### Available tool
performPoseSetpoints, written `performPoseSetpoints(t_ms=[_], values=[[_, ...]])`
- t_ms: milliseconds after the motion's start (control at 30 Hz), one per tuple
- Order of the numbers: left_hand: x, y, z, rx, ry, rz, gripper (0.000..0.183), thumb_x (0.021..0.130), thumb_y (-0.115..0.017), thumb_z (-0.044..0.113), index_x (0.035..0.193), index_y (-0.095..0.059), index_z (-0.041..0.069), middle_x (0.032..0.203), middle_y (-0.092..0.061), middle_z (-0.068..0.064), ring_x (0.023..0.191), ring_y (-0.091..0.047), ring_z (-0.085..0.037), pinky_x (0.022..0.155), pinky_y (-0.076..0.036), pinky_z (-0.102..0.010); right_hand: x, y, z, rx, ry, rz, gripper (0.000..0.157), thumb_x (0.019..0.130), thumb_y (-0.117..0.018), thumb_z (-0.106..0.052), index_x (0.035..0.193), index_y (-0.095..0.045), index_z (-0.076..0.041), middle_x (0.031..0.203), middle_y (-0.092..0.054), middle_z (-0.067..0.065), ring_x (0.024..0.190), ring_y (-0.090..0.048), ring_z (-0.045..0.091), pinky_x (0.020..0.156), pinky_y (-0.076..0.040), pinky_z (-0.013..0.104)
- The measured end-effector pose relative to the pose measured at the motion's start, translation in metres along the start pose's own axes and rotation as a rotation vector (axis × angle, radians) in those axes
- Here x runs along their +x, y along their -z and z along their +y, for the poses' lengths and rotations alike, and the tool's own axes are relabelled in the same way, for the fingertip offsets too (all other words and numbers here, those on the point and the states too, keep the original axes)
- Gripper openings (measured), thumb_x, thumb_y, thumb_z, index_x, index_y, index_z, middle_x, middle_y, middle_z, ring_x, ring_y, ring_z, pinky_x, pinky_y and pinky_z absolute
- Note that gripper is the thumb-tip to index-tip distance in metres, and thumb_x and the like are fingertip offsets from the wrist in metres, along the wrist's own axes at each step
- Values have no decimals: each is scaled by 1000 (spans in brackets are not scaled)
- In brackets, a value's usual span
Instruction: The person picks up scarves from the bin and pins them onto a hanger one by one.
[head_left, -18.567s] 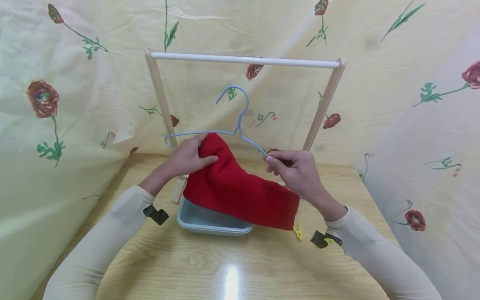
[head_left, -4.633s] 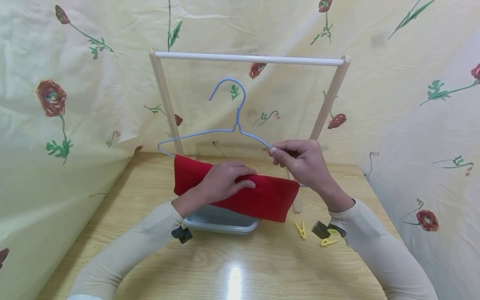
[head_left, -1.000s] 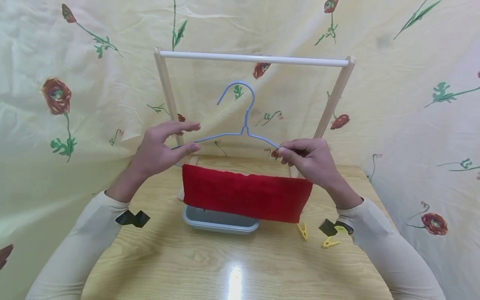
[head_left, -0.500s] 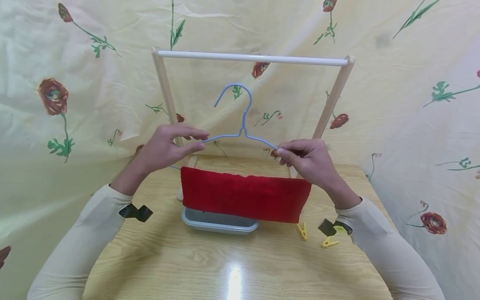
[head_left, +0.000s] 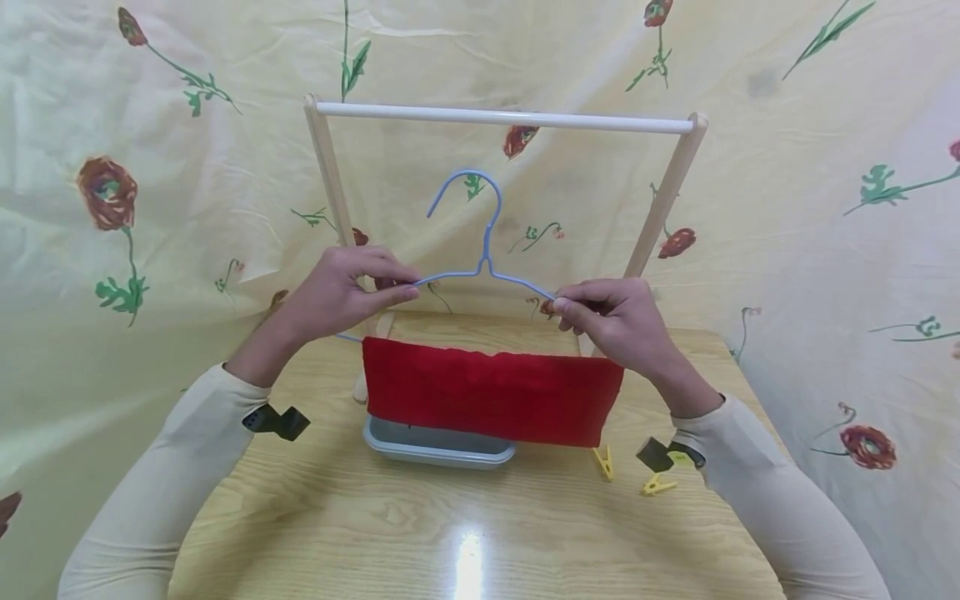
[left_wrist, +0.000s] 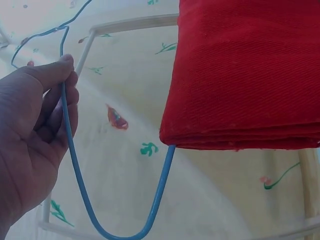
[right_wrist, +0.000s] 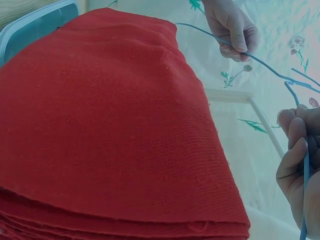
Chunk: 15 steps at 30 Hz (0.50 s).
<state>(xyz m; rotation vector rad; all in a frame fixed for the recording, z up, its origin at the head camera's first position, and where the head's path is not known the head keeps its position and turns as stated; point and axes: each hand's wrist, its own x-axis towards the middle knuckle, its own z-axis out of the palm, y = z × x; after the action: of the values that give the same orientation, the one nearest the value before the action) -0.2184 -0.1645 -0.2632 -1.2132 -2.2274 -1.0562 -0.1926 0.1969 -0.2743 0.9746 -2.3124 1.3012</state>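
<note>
A blue wire hanger (head_left: pixel 487 242) is held up in front of me, its hook at the top and pointing left. My left hand (head_left: pixel 348 287) pinches its left shoulder between thumb and fingers; the left wrist view shows the wire passing under the thumb of that hand (left_wrist: pixel 37 115). On the other side my right hand (head_left: pixel 611 321) pinches the right shoulder. A folded red cloth (head_left: pixel 491 396) hangs over the hanger's lower bar, several layers showing at its edge in the left wrist view. The bar's middle is hidden under the cloth.
Behind the hanger stands a wooden rack with a white top rail (head_left: pixel 502 117). Below the cloth, a grey-blue tub (head_left: pixel 442 454) sits on the wooden table (head_left: pixel 360 525). Two yellow clothespins (head_left: pixel 604 463) lie to its right. Flowered fabric (head_left: pixel 187 167) surrounds the table.
Earlier my left hand was handling the cloth, then came off it to the hanger's left shoulder. Its fingers have closed on the wire. The right hand keeps its pinch throughout.
</note>
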Motion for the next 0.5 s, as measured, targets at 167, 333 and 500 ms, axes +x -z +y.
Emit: performPoseSetpoints(t_ms=[167, 333, 500], values=[[0, -2, 0, 14, -43, 27, 16, 80, -84, -3, 96, -81, 3, 79, -70, 3, 69, -56, -10, 61, -45, -19, 1, 0, 2, -1, 5, -6, 13, 90, -71, 10, 100, -77, 8, 81, -74, 6, 65, -66, 10, 62, -56, 21], [1, -5, 0, 25, -77, 61, 14, 80, -84, -4, 93, -80, 1, 77, -69, 1, 68, -58, -9, 61, -45, -19, 3, 1, 2, 9, 8, -13, 12, 91, -69, 10, 101, -76, 8, 85, -75, 13, 66, -68, 10, 63, -57, 21], [1, -8, -1, 12, -98, 111, 13, 79, -83, -7, 90, -79, 0, 74, -67, 0, 67, -55, -10, 61, -44, -19, 5, 1, 3, -4, -5, -27, 11, 92, -69, 8, 101, -76, 8, 84, -75, 13, 66, -68, 11, 63, -57, 22]])
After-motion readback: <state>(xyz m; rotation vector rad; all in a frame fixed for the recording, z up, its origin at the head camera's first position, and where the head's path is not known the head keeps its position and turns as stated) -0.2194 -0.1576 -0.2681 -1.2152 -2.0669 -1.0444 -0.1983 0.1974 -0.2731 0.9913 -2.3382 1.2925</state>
